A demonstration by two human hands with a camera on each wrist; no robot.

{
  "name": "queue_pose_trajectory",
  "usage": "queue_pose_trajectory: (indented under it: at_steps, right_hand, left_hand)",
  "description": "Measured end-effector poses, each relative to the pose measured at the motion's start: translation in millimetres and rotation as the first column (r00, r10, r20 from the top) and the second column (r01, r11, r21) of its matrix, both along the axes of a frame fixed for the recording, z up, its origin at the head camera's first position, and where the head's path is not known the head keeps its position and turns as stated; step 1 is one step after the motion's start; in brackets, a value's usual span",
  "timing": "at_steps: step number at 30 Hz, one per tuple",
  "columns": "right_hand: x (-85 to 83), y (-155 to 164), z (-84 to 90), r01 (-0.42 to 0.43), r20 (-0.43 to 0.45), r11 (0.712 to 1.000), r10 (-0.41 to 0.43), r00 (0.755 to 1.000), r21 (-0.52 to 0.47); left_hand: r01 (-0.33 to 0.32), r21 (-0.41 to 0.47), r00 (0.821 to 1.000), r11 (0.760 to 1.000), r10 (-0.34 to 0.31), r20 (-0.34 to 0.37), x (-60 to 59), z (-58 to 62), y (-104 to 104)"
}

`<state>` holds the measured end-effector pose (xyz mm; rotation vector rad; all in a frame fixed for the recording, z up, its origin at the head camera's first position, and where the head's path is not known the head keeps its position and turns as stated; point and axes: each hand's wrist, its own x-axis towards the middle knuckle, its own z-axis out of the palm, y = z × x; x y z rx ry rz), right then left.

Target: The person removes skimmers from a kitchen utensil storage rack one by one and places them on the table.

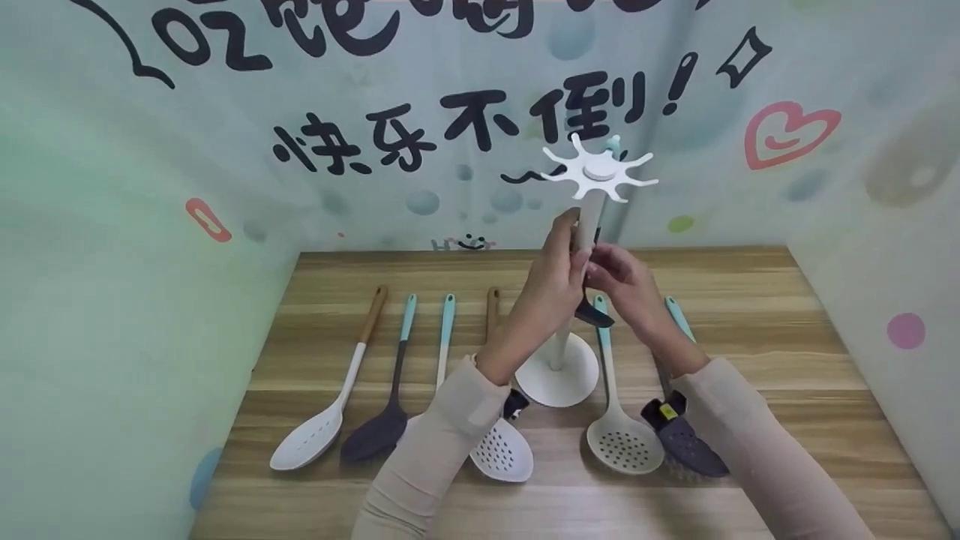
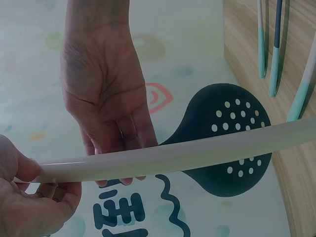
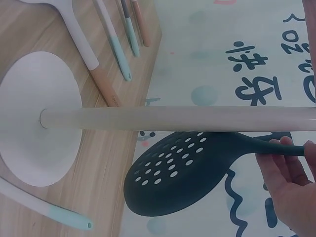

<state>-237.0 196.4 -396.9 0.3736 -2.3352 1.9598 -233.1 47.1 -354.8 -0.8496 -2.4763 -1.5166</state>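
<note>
A white utensil stand has a round base on the table, a slim pole and a star-shaped ring of hooks on top. My left hand grips the pole below the hooks. Behind the pole, my right hand holds a dark skimmer by its slender handle, its perforated head hanging down near the pole. The skimmer's turquoise handle end shows just behind the hooks; whether it is on a hook I cannot tell. In the left wrist view, the pole partly covers the skimmer's head.
Several utensils lie on the wooden table: a white slotted spoon and dark utensil at left, a white skimmer partly under my left arm, a beige skimmer and another dark utensil at right. Printed cloth walls surround the table.
</note>
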Motion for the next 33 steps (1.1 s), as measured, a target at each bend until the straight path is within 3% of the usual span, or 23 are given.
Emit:
queue_pose_trajectory:
  at_steps: [12, 18, 21, 28, 33]
  right_hand:
    - [-6.9, -1.0, 6.2, 0.047, -0.033, 0.998, -0.048, 0.998, -0.036]
    - [-0.1, 8.0, 5.1, 0.083, -0.005, 0.995, -0.083, 0.997, -0.056]
    - [-1.6, 4.1, 6.0, 0.094, -0.006, 0.991, -0.094, 0.996, -0.093]
    - [4.9, 19.7, 5.9, 0.143, -0.004, 0.988, -0.144, 0.990, -0.053]
    - [6.1, 38.2, 5.5, 0.159, -0.018, 0.986, -0.160, 0.987, -0.054]
  left_hand:
    - [0.019, 0.029, 0.998, 0.999, -0.018, -0.056, -6.9, 0.9, -0.7]
    - [0.028, 0.059, 0.998, 0.998, -0.025, -0.059, -0.6, -6.8, 4.9]
    - [0.033, 0.047, 0.997, 0.998, -0.029, -0.072, -1.4, -7.4, -2.0]
    - [0.057, 0.040, 0.997, 0.998, -0.054, -0.057, 1.2, -8.1, -2.8]
    - [0.059, 0.050, 0.994, 0.997, -0.054, -0.094, -1.7, -6.9, -1.0]
